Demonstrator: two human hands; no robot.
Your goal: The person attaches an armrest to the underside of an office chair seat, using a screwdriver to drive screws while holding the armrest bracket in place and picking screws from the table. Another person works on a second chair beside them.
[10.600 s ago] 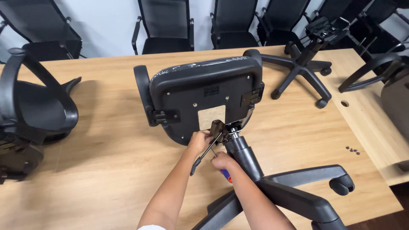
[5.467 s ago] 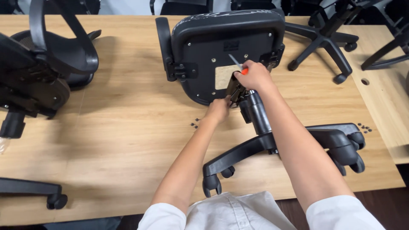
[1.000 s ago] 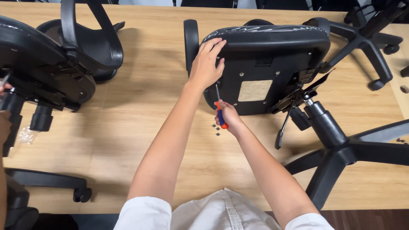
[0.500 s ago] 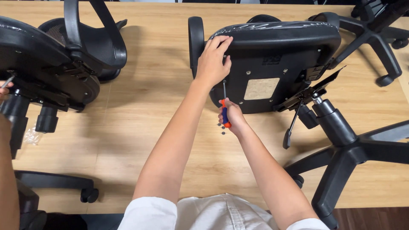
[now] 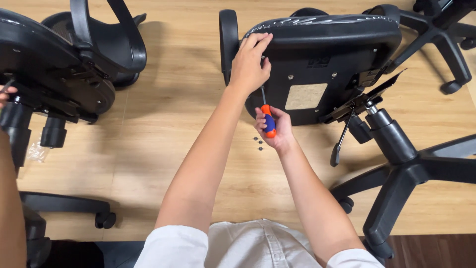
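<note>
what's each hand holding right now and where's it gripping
The right hand grips an orange-and-blue-handled screwdriver by its handle. The left hand presses on the black chair seat's underside near its edge.

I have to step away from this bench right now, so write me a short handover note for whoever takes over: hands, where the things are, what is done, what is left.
Left hand: flat on the underside of the chair seat, near its left edge, steadying it.
Right hand: gripping the orange and blue screwdriver, tip up against the seat underside below the left hand.
The chair lies on its side on the wooden table, its base sticking out to the right.
Done: the base and mechanism sit on the seat.
Left: a few small loose screws lie on the table beside the right hand; the screw under the tip looks not yet finished.
</note>
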